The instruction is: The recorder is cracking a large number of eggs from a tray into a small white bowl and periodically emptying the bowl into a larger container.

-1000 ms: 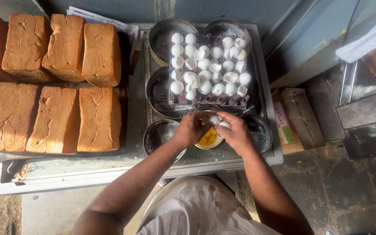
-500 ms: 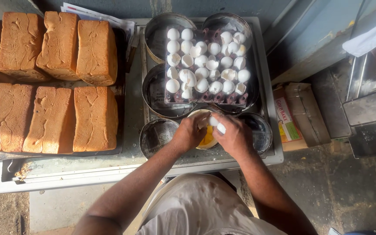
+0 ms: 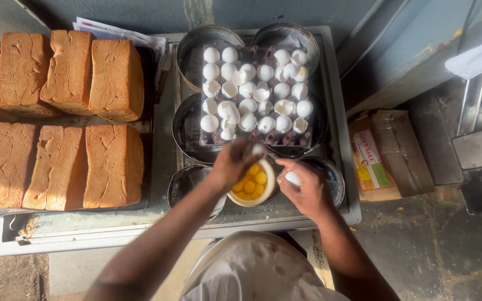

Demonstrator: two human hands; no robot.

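Eggshell pieces, white and thin, sit in both of your hands above a small round cream-coloured bowl (image 3: 252,185) that holds several glossy yellow yolks. Your left hand (image 3: 232,164) is curled over the bowl's near-left rim, its fingers closed on a white eggshell half (image 3: 258,149) held just above the yolks. Your right hand (image 3: 306,189) is just to the right of the bowl, fingers pinched together on a second white eggshell piece (image 3: 292,178); the two hands are near each other but not touching. The bowl rests on the pale metal surface (image 3: 163,167), between two round steel tins: one dull and shadowed at the left (image 3: 188,184), one at the right (image 3: 333,175) partly hidden under your right hand. Just beyond the bowl lies a dark purple moulded-pulp egg tray (image 3: 255,92), its cups filled with smooth white whole eggs mixed with jagged, emptied shells. The tray is propped across further round steel pans (image 3: 199,39). On the left, rectangular loaves of golden-brown bread (image 3: 115,78) with cracked, crusty tops stand in two rows on a dark tray. A flattened cardboard box (image 3: 383,153) lies on the floor to the right.
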